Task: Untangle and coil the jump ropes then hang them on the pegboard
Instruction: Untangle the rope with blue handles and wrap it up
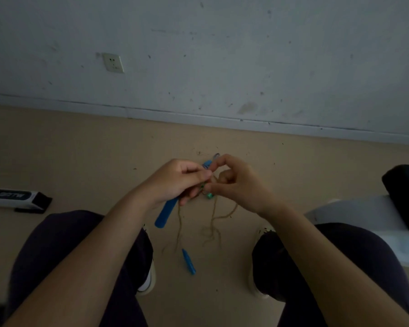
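Observation:
My left hand (177,180) grips a blue jump rope handle (165,214) that slants down to the left below the palm. Its thumb and fingers also pinch the thin tan cord (214,220) where it bunches between the hands. My right hand (234,180) pinches the same tangle, with a small green piece (209,196) showing just under its fingers. Loose loops of the cord hang down between my knees. A second blue handle (189,261) dangles lower on the cord, above the floor. No pegboard is in view.
I sit facing a grey scuffed wall with a white socket (113,63). A white and black box (17,198) lies on the tan floor at the left. A black and white object (404,208) stands at the right edge. My knees and shoes frame the bottom.

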A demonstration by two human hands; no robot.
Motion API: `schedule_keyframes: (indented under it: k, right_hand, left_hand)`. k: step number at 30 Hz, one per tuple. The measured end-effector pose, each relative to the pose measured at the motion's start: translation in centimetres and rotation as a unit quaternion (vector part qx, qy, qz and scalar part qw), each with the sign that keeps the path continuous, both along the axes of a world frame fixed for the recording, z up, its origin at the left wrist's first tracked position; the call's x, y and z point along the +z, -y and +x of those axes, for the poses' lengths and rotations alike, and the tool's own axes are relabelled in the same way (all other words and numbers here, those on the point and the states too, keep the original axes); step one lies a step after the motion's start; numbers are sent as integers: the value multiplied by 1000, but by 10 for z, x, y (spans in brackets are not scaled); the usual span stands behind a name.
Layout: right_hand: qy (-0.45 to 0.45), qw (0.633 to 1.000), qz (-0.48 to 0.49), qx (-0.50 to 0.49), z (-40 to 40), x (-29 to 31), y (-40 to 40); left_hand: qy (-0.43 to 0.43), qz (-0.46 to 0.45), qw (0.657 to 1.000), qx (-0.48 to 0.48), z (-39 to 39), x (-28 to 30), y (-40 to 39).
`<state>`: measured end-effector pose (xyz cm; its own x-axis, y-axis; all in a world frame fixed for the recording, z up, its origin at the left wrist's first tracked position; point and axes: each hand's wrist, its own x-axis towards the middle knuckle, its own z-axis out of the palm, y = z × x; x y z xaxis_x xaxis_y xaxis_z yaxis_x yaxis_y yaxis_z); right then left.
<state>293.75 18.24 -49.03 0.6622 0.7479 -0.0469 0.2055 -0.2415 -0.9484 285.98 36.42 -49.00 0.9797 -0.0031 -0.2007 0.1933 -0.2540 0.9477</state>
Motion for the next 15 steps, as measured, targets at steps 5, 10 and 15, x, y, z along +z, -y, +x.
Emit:
schedule_keyframes:
  k: [5,10,15]
  right_hand:
    - [58,985,4,-165,22,11,17]
    - [4,994,29,-103,17,13,17]
    - [-82,993,76,-46,1,2,1]
  left_hand:
    - [11,14,999,51,-1,5,-24]
    - [7,-15,998,56,-2,0,-25]
    - [-6,-24,1000,6,2,-6,-2]
